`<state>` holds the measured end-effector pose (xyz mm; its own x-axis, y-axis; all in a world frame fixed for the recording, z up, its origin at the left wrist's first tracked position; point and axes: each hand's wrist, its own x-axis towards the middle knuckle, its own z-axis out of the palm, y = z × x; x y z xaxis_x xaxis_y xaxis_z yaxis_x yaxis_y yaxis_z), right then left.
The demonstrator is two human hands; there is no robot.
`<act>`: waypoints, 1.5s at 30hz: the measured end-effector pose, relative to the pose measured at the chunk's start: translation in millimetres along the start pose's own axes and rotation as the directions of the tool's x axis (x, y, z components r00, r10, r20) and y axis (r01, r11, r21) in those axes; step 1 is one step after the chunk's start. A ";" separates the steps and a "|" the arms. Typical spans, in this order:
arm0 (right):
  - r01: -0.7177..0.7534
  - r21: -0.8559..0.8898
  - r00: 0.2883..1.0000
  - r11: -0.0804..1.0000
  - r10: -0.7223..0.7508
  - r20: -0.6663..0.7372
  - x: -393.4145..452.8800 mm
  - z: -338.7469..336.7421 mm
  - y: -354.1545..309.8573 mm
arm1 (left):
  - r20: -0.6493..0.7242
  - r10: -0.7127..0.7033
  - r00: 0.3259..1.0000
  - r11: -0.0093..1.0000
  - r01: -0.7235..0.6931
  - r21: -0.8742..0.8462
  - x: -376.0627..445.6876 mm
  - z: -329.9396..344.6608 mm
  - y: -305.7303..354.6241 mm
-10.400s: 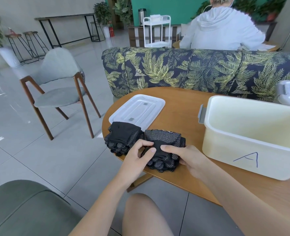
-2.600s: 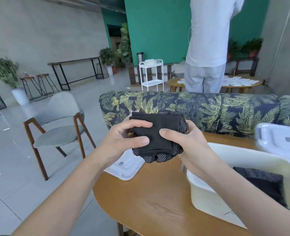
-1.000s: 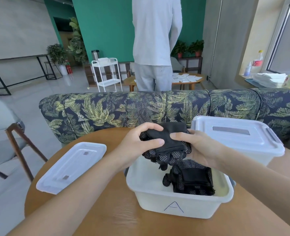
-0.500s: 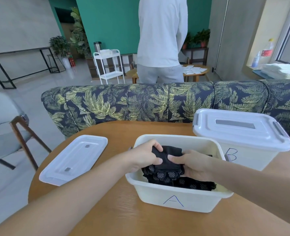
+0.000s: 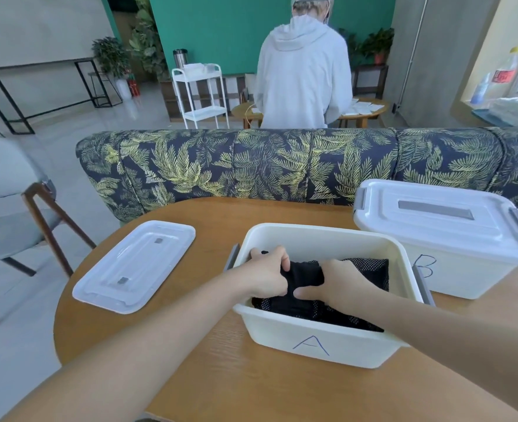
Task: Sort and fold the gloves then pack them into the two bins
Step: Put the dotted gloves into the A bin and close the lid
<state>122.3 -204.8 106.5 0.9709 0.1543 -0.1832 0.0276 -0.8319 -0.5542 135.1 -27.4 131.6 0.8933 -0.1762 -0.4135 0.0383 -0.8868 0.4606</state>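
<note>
Both hands in bin A [image 5: 318, 345], counter's near edge: left hand [image 5: 270, 274], right hand [image 5: 340, 284], fingers gripping folded gloves [image 5: 305, 275]. Bin B [image 5: 452, 269] lidded. Lid [image 5: 134, 264] off; closing left.

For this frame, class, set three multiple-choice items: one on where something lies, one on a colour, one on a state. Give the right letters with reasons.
1. Where does the loose lid lie?
A. on the table left of bin A
B. on bin A
C. on the sofa

2. What colour are the gloves in bin A?
A. white
B. black with pale dots
C. green

3. What state is bin B in?
A. open
B. tipped over
C. closed by its lid

Answers:
1 A, it lies flat on the wooden table.
2 B, dark dotted fabric shows between the left hand and right hand, both curled on it.
3 C, its lid covers the top.
</note>
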 end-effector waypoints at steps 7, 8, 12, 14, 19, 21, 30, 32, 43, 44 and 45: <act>0.012 -0.146 0.997 0.989 -0.023 -0.074 0.0 1.8 -1.2 | -0.026 0.000 1.000 0.994 0.003 0.107 -0.2 5.3 2.4; 0.025 -0.143 0.996 0.989 -0.037 -0.082 -2.4 -0.6 -1.6 | -0.049 0.015 0.999 0.991 -0.009 0.137 -0.1 6.1 3.2; 0.107 -0.237 0.987 0.965 -0.132 -0.092 -14.1 -17.3 1.4 | -0.167 0.080 0.983 0.922 -0.009 0.386 -8.4 5.3 7.8; 0.143 -0.347 0.979 0.927 -0.184 -0.088 -17.2 -28.0 8.4 | -0.231 0.126 0.965 0.869 0.005 0.494 -13.9 -0.6 10.5; 0.135 -0.435 0.990 0.890 -0.142 0.017 -16.6 -39.2 23.4 | -0.087 0.339 0.937 0.883 -0.286 0.371 -6.9 -8.7 10.0; 0.145 -0.407 0.989 0.902 -0.135 0.052 -14.8 -36.9 25.2 | 0.015 0.335 0.942 0.898 -0.324 0.298 4.5 -1.4 5.9; 0.122 -0.380 0.991 0.917 -0.090 0.102 -8.0 -28.1 25.7 | 0.055 0.291 0.955 0.916 -0.295 0.271 28.7 6.6 1.0; 0.104 -0.345 0.993 0.933 -0.079 0.085 -8.4 -33.3 26.2 | 0.054 0.299 0.953 0.923 -0.303 0.239 25.1 1.7 0.6; 0.220 -0.045 0.961 0.975 -0.224 -0.163 -38.7 -66.1 -28.8 | -0.452 0.354 0.819 0.920 -0.391 0.012 -27.7 -48.1 -22.3; 0.262 -0.028 0.948 0.965 -0.263 -0.179 -41.1 -63.7 -43.3 | -0.513 0.329 0.793 0.917 -0.399 -0.028 -34.5 -53.8 -32.0; 0.306 0.000 0.934 0.952 -0.300 -0.193 -44.3 -60.0 -59.6 | -0.571 0.296 0.766 0.913 -0.402 -0.065 -41.1 -58.3 -44.1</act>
<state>91.8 -194.0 196.4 0.9445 0.2909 0.1524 0.3235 -0.7445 -0.5840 122.8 43.9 174.0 0.9510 -0.1536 0.2683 -0.2948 -0.7116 0.6377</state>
